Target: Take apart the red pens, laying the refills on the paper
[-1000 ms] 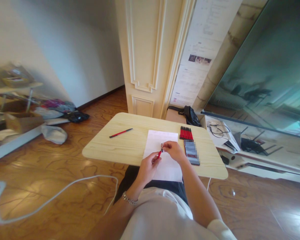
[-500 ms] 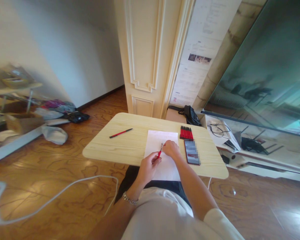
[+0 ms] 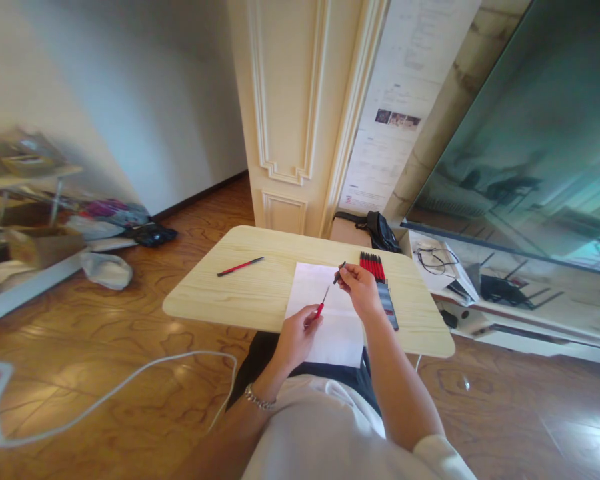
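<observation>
My left hand point(image 3: 296, 331) grips a red pen barrel point(image 3: 322, 303) over a white sheet of paper point(image 3: 327, 313) on a small light-wood table point(image 3: 230, 293). My right hand point(image 3: 359, 285) is raised a little above the paper and pinches a small dark pen part point(image 3: 339, 272), apart from the barrel. A row of several red-and-black pens point(image 3: 372, 265) lies just beyond my right hand. One more red pen point(image 3: 241, 267) lies alone on the table's left part. A dark phone point(image 3: 388, 305) lies to the right of the paper, partly hidden by my right wrist.
A white cable point(image 3: 105, 393) loops over the wooden floor at the left. Clothes and a low shelf point(image 3: 55, 240) clutter the far left. A black bag point(image 3: 380, 230) sits behind the table. A low TV stand point(image 3: 505, 313) with a large screen runs along the right.
My right hand has pulled up and away from the barrel's tip, now holding a small dark part separate from it. My left hand has stayed in place.
</observation>
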Tool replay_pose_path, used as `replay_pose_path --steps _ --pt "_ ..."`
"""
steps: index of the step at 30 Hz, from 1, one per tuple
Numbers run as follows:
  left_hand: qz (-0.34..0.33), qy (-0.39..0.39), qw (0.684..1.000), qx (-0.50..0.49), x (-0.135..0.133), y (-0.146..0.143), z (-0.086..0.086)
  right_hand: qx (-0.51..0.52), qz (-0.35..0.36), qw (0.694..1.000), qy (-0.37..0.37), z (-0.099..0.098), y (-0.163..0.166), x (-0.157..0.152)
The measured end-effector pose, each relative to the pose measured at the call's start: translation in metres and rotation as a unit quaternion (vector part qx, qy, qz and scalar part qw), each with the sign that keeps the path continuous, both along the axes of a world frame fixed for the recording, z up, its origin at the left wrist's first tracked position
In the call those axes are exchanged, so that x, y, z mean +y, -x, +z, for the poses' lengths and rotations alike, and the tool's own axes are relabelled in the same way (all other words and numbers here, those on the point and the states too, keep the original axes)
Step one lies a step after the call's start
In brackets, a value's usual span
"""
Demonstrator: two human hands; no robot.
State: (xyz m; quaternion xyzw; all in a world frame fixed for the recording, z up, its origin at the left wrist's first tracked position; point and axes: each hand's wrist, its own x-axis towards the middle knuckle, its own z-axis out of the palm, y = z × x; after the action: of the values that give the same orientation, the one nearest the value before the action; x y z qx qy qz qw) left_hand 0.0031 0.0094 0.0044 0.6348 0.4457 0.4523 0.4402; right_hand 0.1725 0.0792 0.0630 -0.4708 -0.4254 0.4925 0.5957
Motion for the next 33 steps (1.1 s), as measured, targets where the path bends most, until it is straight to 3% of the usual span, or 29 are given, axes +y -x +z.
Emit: replay_pose_path --steps 13,23,33 --pt "0.006 0.017 1.0 -0.008 0.0 -0.001 0.002 -0.05 0.025 0.998 -0.017 0.005 0.008 -0.008" --pt "-0.002 0.017 1.0 -0.012 0.001 0.0 0.002 -0.102 0.071 0.992 -0.035 -0.012 0.015 -0.02" --pt "-0.01 0.037 0.999 -0.029 0.002 0.0 0.002 -0.134 0.086 0.987 -0.031 -0.015 0.017 -0.028"
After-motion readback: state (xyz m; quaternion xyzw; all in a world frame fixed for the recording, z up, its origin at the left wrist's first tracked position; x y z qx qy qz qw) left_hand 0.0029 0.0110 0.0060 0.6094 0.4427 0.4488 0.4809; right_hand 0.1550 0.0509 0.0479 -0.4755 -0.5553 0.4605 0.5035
